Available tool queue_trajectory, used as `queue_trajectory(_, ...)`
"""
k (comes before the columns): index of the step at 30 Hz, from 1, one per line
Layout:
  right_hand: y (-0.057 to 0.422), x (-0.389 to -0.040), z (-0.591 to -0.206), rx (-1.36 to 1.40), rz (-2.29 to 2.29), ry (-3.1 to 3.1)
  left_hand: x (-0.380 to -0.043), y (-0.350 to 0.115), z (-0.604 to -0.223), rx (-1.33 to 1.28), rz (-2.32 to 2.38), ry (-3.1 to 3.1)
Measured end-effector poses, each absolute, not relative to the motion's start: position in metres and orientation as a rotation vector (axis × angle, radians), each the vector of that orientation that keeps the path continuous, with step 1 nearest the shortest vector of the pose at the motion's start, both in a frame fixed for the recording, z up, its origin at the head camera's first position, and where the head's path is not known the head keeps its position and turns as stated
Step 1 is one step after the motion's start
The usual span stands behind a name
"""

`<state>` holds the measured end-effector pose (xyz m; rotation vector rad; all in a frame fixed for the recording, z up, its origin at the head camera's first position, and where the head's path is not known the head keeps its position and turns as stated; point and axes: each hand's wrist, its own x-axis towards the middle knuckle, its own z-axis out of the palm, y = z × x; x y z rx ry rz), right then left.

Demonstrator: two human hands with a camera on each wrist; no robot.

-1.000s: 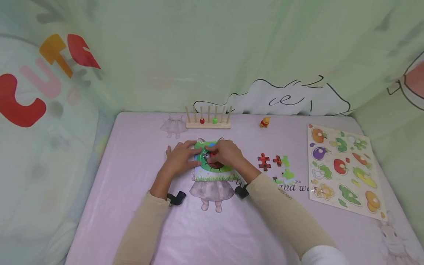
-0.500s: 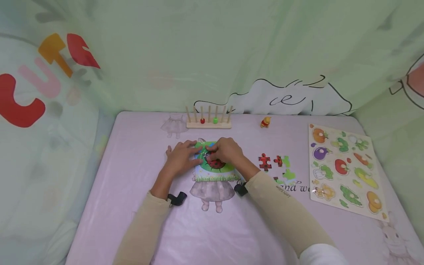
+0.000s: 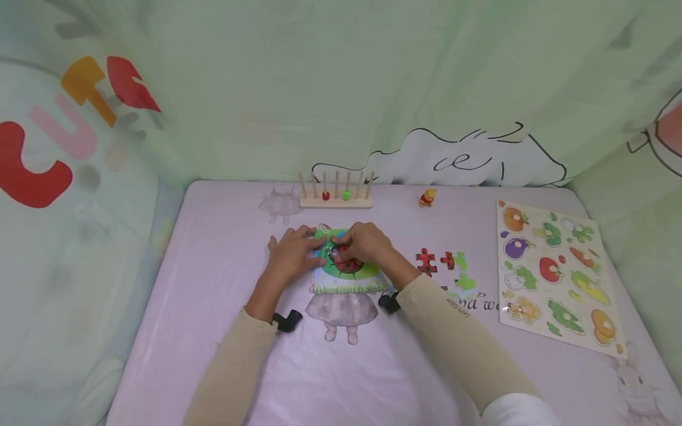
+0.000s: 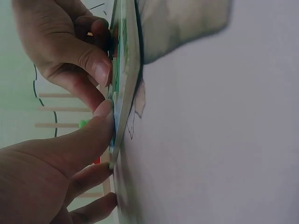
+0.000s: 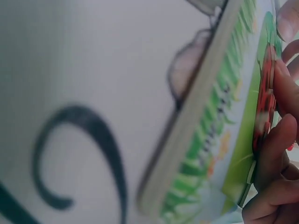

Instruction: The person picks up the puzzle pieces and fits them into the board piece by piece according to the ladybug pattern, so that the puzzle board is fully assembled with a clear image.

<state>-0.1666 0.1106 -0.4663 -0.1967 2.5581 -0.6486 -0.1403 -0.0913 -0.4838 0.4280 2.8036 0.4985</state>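
Observation:
A square ladybug puzzle board [image 3: 348,289] lies in front of me, its lower edge printed with grass. My left hand [image 3: 290,254] rests at its left side with the fingers spread. In the left wrist view the left thumb [image 4: 103,112] presses on the board's top near the edge. My right hand [image 3: 367,245] is over the ladybug's upper part, fingers bent, thumb and forefinger pinching a puzzle piece largely hidden by them. Red ladybug pieces [image 5: 264,109] stand slightly proud of the board in the right wrist view.
Loose pieces lie right of the board: a red one [image 3: 425,261], a red-and-green one [image 3: 447,260] and a green one [image 3: 465,281]. Behind stands a wooden peg rack [image 3: 335,202] with two beads, plus a small bear figure [image 3: 427,198]. A vegetable peg board [image 3: 554,278] lies far right.
Both hands stay at nearly the same places on the puzzle board. The right fingers shift only slightly over the ladybug, and the loose pieces have not moved.

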Motion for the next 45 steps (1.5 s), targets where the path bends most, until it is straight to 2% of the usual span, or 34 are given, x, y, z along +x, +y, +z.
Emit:
queue_trajectory(5, 0.113, -0.164, -0.466, -0.245, -0.611, 2.573, -0.141, -0.091, -0.482, 0.438, 0.488, 2.802)
queue_trajectory(14, 0.13, -0.162, -0.466, -0.638, -0.626, 2.558, -0.14, -0.092, -0.479, 0.472, 0.527, 2.775)
queue_trajectory(25, 0.173, -0.155, -0.457, -0.476, -0.949, 2.654, -0.141, -0.094, -0.482, 0.498, 0.548, 2.785)
queue_trajectory(37, 0.242, -0.136, -0.442, -0.251, -0.835, 2.75, -0.139, -0.093, -0.479, 0.502, 0.531, 2.786)
queue_trajectory(45, 0.27, -0.127, -0.447, -0.251, -0.711, 2.798, -0.139, -0.093, -0.479, 0.512, 0.506, 2.787)
